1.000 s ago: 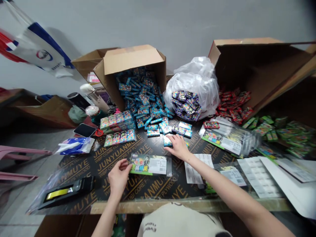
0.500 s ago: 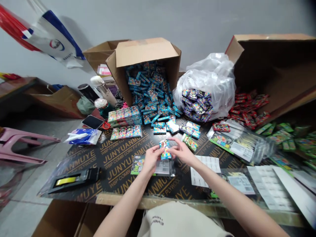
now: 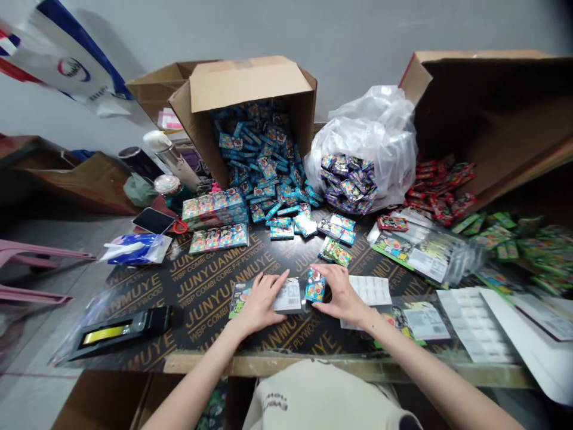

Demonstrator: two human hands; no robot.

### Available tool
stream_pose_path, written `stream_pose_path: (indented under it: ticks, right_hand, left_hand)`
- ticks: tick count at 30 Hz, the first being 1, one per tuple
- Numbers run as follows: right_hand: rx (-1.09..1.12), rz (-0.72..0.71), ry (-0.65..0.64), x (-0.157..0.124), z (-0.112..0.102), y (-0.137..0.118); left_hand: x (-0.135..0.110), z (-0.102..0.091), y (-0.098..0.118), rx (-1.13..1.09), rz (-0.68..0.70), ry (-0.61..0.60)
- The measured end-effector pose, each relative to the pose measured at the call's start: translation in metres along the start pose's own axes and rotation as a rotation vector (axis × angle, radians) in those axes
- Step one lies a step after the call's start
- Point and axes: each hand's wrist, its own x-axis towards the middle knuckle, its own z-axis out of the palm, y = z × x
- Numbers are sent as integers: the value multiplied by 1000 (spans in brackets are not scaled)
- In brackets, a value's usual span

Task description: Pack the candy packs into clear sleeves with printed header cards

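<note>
fingers of the right hand (image 3: 341, 294) are part-curled about a small blue box (image 3: 315, 285), thumb at its near end and forefinger at its far end, so that its long axis runs from thumb to forefinger. left hand (image 3: 258, 303), fingers spread, lies palm down over a flat packet (image 3: 290, 297), whose long axis runs crosswise to the box's; the box sits just right of these fingertips, nearer the right hand.

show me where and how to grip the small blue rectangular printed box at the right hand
Probably pinch the small blue rectangular printed box by its near and far short ends, coming from the right: its length runs front to back, and the right hand spans those ends, thumb at the near one.
</note>
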Motion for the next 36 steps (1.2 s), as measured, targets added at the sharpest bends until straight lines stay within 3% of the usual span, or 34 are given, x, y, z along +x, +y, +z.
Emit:
stream_pose_path:
  ticks: [4, 8, 13, 17, 19, 22, 26, 28, 30, 33, 34, 36]
  right_hand:
    - [49, -10, -47, -5, 11, -5]
    - [161, -14, -67, -2, 14, -1]
    - [143, 49, 102, -6, 14, -4]
    - [136, -50, -67, -1, 12, -11]
    - [54, 14, 56, 15, 4, 3]
    - [-132, 296, 363, 51, -19, 46]
    - [-166, 408, 338, 83, -43, 85]
    - [-53, 400, 377, 84, -40, 78]
    - [250, 414, 359, 75, -29, 56]
    - [735, 412, 117, 54, -8, 16]
    - [773, 385, 64, 48, -4, 6]
    - [637, 276, 83, 37, -4, -7]
  left_hand:
    - [0, 5, 0, -20, -8, 86]
    - [3, 4, 4, -64, 40, 85]
    - [4, -4, 3, -90, -22, 162]
    - [8, -4, 5, -104, -34, 162]
    - [9, 0, 3, -85, -47, 176]
    - [11, 6, -6, -26, -61, 164]
    - [16, 6, -10, -22, -97, 151]
    - [23, 3, -3, -170, -171, 247]
    - [33, 1, 9, -501, -283, 346]
    - [50, 0, 27, -1127, -436, 343]
    - [56, 0, 32, -1264, -470, 322]
    - [63, 1, 37, -1370, -507, 308]
